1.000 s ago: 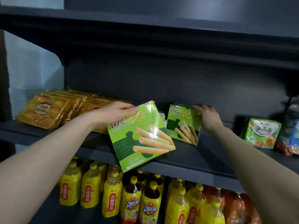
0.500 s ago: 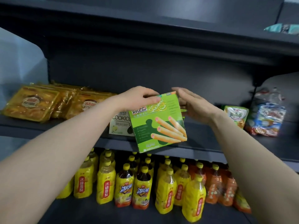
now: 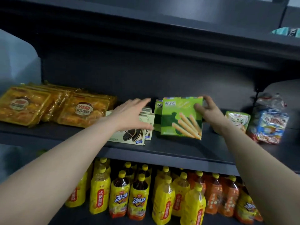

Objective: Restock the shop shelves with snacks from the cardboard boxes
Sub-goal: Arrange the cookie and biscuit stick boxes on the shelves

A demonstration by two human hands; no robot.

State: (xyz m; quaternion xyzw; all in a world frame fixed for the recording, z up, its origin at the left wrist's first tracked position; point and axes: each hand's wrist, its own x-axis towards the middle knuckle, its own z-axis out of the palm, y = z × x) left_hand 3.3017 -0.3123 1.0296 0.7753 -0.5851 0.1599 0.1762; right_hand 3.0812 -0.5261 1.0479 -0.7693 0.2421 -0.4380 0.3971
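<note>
Right hand [image 3: 209, 113] grips the standing green box [image 3: 179, 116] printed with wafer sticks; left hand [image 3: 131, 115] hovers, fingers spread.

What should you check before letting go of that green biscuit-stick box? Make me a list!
1. Green box has its bottom resting on the shelf: ok.
2. Right hand grips its right edge: ok.
3. Left hand is off it, open over the cookie boxes: ok.
4. Picture side faces out: ok.
5. Flush against the second green box behind it: cannot tell.
</note>
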